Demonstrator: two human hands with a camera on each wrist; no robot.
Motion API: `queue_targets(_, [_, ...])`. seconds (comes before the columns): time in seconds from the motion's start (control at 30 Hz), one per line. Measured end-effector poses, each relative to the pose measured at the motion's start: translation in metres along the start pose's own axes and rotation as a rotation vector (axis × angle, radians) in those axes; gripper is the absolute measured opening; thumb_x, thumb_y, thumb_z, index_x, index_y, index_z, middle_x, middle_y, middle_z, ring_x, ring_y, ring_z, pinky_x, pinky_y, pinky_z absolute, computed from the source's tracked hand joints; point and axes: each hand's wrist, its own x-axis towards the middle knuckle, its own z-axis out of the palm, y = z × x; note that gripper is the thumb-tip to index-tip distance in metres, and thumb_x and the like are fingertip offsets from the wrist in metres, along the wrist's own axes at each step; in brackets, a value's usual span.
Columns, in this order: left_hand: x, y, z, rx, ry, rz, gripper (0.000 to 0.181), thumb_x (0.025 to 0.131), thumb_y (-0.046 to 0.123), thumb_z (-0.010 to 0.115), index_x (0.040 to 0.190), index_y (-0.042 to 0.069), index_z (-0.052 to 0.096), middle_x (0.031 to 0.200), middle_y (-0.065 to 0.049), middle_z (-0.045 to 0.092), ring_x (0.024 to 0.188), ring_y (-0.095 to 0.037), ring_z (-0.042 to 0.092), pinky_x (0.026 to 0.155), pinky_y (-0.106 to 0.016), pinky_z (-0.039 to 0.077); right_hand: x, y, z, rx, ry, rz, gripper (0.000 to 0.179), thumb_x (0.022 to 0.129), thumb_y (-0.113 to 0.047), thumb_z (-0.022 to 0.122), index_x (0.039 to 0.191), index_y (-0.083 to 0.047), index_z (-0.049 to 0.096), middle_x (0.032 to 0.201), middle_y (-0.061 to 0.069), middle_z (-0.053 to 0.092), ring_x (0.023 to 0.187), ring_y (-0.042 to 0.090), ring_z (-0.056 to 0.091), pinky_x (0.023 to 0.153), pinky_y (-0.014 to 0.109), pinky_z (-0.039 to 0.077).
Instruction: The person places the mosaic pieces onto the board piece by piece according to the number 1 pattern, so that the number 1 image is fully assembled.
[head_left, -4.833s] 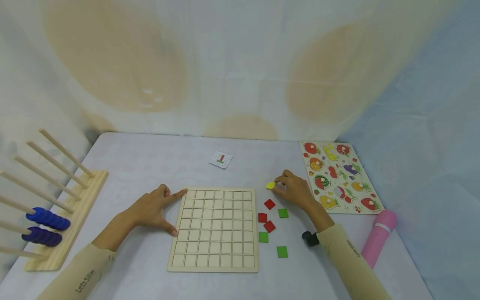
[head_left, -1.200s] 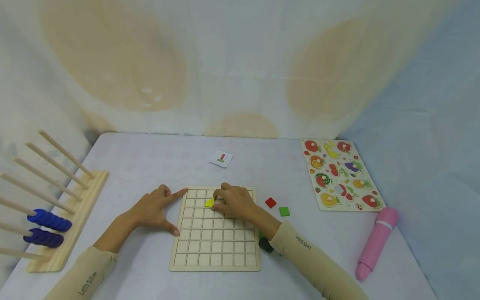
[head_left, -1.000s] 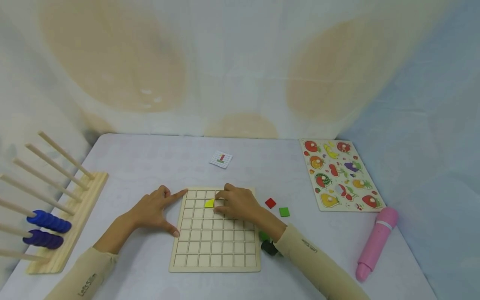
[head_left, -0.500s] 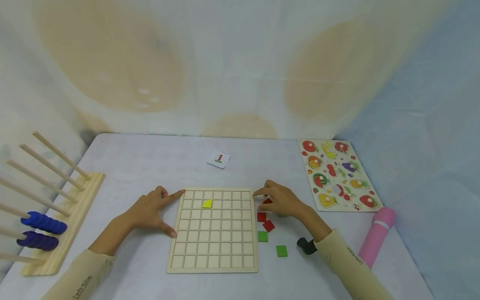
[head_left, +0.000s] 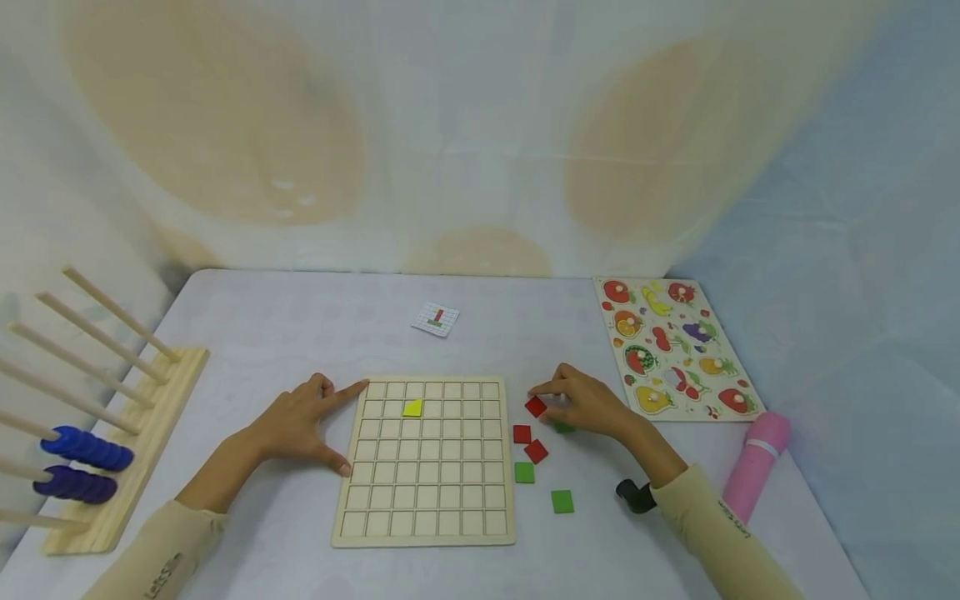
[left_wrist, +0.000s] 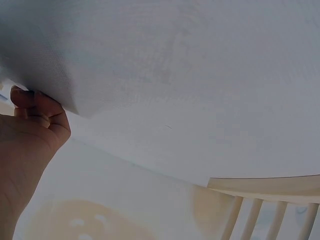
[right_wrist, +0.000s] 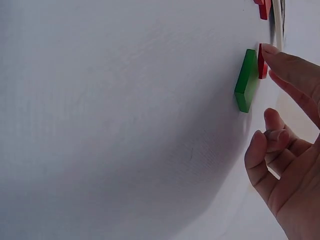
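My left hand (head_left: 295, 422) rests at the left side of a wooden grid board (head_left: 427, 540), index fingertip at its far-left corner and thumb on the left edge. A yellow tile (head_left: 412, 408) with one rounded corner lies in a square of the second row. Right of the board, my right hand (head_left: 588, 403) pinches a red square tile (head_left: 536, 406) by its edges on the table, between thumb and index finger. A green tile (right_wrist: 245, 82) sits under that hand, partly hidden in the head view. Two more red tiles (head_left: 522, 434) and other green tiles (head_left: 562, 502) lie nearer.
A small pattern card (head_left: 436, 319) lies beyond the board. At left stands a peg rack (head_left: 161, 400) with blue and purple rings. A fruit puzzle board (head_left: 670, 350) and a pink cylinder (head_left: 757, 467) are at right. The black wrist camera (head_left: 636, 497) hangs by the right sleeve.
My right hand carried the yellow tile from the right onto the board, let go of it there, and came back right to the red tile. The left hand stayed at the board's edge.
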Motion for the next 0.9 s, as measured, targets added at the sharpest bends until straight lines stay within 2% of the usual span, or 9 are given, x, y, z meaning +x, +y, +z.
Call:
queue_targets(0.37, [0.0, 0.0, 0.0, 0.001, 0.007, 0.007, 0.125, 0.049, 0.087, 0.073, 0.153, 0.026, 0.04, 0.101, -0.002, 0.038, 0.073, -0.015, 0.033, 0.061, -0.026, 0.028, 0.0, 0.003, 0.002, -0.006, -0.002, -0.031, 0.033, 0.083, -0.023, 0.08, 0.116, -0.021, 0.076, 0.092, -0.001, 0.052, 0.08, 0.014, 0.047, 0.066, 0.024, 0.04])
queue_targets(0.63, [0.0, 0.001, -0.001, 0.011, 0.012, 0.012, 0.124, 0.049, 0.086, 0.074, 0.152, 0.025, 0.041, 0.101, -0.002, 0.038, 0.072, -0.015, 0.033, 0.061, -0.026, 0.028, -0.004, 0.004, 0.008, -0.026, 0.062, -0.03, 0.029, 0.083, -0.024, 0.081, 0.111, -0.016, 0.077, 0.092, -0.005, 0.053, 0.081, 0.011, 0.048, 0.068, 0.022, 0.042])
queue_targets(0.9, [-0.001, 0.002, -0.002, 0.0, 0.013, 0.011, 0.124, 0.049, 0.084, 0.076, 0.152, 0.024, 0.042, 0.1, -0.003, 0.038, 0.071, -0.015, 0.033, 0.061, -0.026, 0.028, -0.007, -0.001, 0.011, -0.043, 0.111, -0.043, 0.026, 0.082, -0.023, 0.082, 0.102, -0.01, 0.075, 0.089, -0.002, 0.052, 0.079, 0.012, 0.048, 0.067, 0.022, 0.042])
